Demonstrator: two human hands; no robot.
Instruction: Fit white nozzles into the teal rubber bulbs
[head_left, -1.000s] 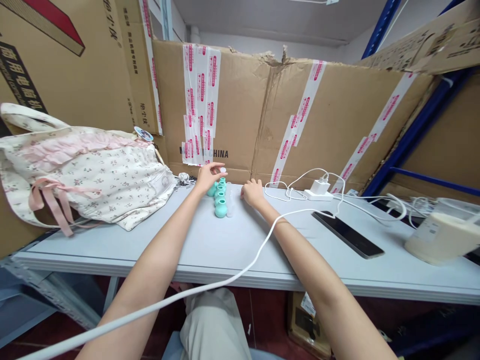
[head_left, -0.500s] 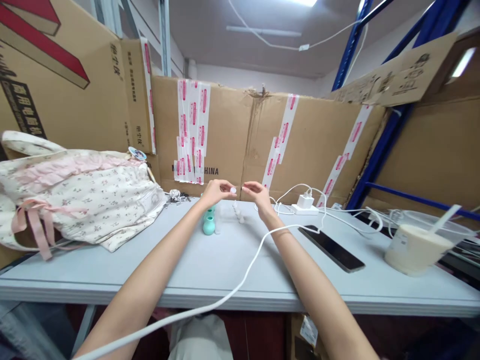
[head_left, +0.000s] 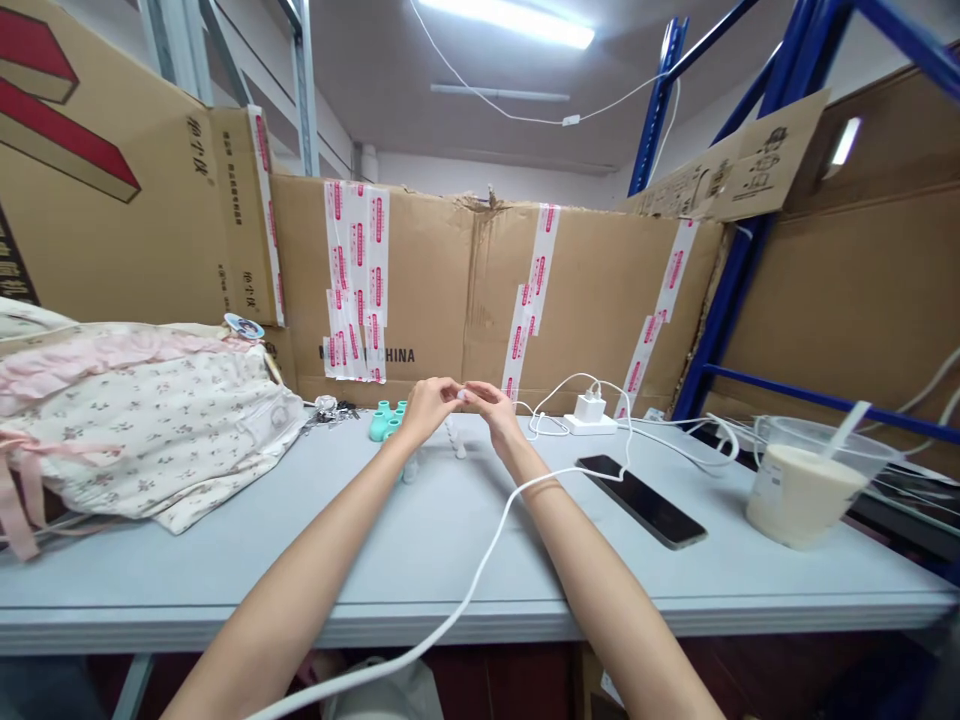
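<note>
Over the back of the table my two hands meet with pinched fingertips. My left hand (head_left: 433, 408) is closed on a small white piece (head_left: 461, 396). My right hand (head_left: 493, 408) is closed too, its fingertips touching the same piece from the right. Several small teal bottle-shaped pieces (head_left: 379, 425) stand to the left of my left hand. Below that hand, partly behind the forearm, is a small clear piece (head_left: 410, 468). A row of tiny whitish pieces (head_left: 455, 440) lies on the table under the hands.
A white cable (head_left: 487, 555) crosses in front of my right forearm. Right of it are a phone (head_left: 649, 502), a white charger block (head_left: 589, 408) and a plastic cup of pale drink (head_left: 806, 490). A floral cloth bag (head_left: 150, 420) lies left. A cardboard wall (head_left: 431, 270) stands behind.
My hands have come together, closing the gap between their fingertips at the small white piece. The camera view has shifted, and more of the teal pieces shows.
</note>
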